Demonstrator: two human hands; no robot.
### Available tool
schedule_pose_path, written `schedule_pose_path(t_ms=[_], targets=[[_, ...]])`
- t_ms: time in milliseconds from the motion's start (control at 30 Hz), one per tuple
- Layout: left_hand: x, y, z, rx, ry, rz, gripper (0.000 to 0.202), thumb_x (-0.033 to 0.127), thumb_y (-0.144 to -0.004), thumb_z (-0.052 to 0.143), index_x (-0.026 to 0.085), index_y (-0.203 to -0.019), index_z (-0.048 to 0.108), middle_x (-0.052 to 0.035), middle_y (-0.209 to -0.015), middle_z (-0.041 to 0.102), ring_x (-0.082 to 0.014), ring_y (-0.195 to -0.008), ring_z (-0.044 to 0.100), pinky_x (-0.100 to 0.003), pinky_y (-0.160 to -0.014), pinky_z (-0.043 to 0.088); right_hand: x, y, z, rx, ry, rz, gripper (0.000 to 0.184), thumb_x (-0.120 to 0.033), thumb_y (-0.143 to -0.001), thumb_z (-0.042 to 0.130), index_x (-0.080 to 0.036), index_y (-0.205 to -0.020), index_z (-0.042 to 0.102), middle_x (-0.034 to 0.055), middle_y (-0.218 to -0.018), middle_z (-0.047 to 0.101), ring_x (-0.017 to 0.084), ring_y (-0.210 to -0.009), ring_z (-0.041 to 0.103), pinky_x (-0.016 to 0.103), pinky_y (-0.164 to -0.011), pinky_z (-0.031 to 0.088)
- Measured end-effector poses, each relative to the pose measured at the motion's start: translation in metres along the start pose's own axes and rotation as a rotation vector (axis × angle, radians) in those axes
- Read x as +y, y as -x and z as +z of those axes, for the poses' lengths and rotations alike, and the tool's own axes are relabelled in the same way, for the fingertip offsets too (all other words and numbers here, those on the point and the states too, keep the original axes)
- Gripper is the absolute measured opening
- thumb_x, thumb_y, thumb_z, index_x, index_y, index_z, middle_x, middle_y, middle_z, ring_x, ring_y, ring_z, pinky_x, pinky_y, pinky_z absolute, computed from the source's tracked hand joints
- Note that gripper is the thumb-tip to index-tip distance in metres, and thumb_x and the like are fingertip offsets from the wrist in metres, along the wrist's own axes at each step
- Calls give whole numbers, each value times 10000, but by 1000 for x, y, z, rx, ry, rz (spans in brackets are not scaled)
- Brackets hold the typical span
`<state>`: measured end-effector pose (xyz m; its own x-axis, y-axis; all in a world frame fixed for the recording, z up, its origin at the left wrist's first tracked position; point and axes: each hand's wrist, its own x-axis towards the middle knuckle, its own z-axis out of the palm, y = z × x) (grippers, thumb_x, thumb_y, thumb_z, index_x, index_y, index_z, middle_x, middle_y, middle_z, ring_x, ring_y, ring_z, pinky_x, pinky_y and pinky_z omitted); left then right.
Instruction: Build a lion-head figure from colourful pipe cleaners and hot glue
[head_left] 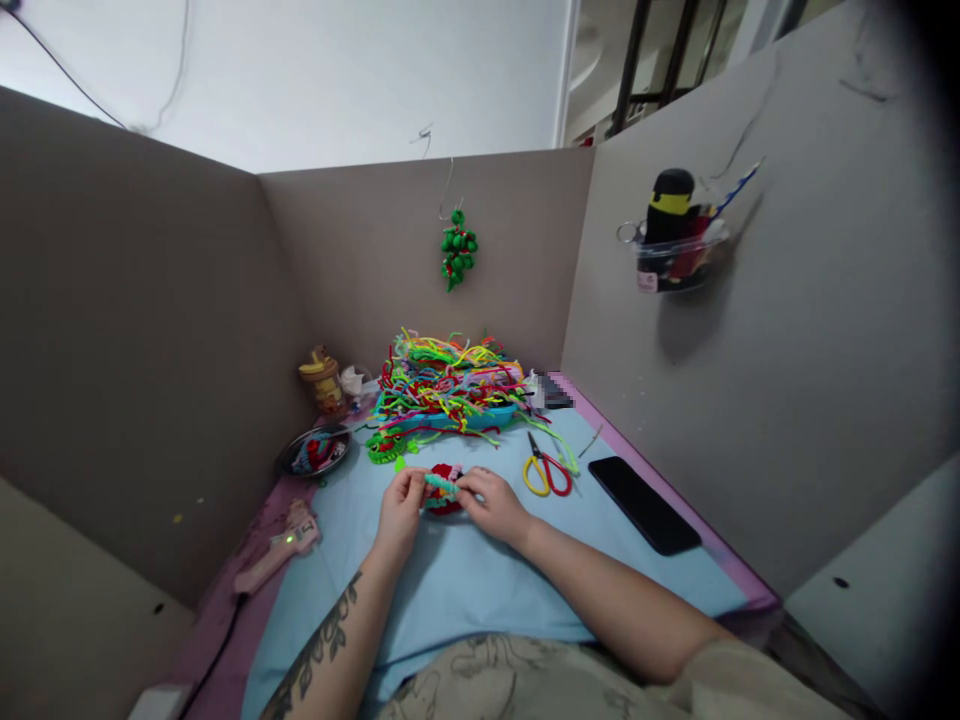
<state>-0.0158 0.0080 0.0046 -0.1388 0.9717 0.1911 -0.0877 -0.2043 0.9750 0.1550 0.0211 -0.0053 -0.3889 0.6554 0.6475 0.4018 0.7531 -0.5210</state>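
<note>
Pinching a turquoise fuzzy strip (pixel 441 484) near both ends, using the left hand (pixel 403 496) at one side and the right hand (pixel 495 505) at the other, closing the fingers narrowly on it. Holding the strip over the blue cloth (pixel 465 590) on the pink-edged table (pixel 199 640), across a dark red round piece (pixel 448 508); partly covering that piece, leaving any contact between the two unclear. Seeing scissors (pixel 538 456) with yellow and red handles near the right hand, and a dark phone (pixel 645 505) farther right. Facing a blue tray (pixel 487 418) heaped with many-coloured pipe cleaners (pixel 450 380), just past a green curled piece (pixel 385 448). Seeing a pink glue gun (pixel 277 555) well to the left, showing a small green light, and a dark bowl (pixel 287 468) of fuzzy pieces beyond it. Looking also toward a green ornament (pixel 458 250) hanging before the back partition (pixel 360 250).
</note>
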Motion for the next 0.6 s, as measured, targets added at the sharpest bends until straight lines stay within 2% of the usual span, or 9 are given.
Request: schedule_pose_path(t_ms=[133,300,467,600], targets=[[4,3,1,-5,-97,60,324,474,-787,543,153,-792,586,35,-567,506,-97,-509,421,-206,-491,321,2,1,3,16,6,-11,100,-221,-830,561,-189,-859,651,36,-759,624,161,-749,547,285,-729,422],[7,6,1,-3,-234,115,331,454,-792,534,164,-632,518,36,-551,470,-103,-523,403,-215,-507,318,2,2,5,39,49,-31,90,-206,-823,566,-189,-863,645,36,-757,616,165,-760,542,281,-724,418],[4,5,3,56,-292,95,368,446,-780,534,171,-548,455,48,-505,418,-98,-505,364,-215,-506,305,-3,1,4,52,198,-54,70,-184,-810,562,-178,-784,626,36,-734,593,166,-751,519,275,-704,399],[4,6,5,133,-300,66,367,418,-761,538,177,-508,423,53,-477,396,-96,-492,346,-216,-493,292,-5,-1,8,53,355,-77,120,-186,-807,554,-177,-697,600,31,-696,566,162,-724,486,273,-673,361]])
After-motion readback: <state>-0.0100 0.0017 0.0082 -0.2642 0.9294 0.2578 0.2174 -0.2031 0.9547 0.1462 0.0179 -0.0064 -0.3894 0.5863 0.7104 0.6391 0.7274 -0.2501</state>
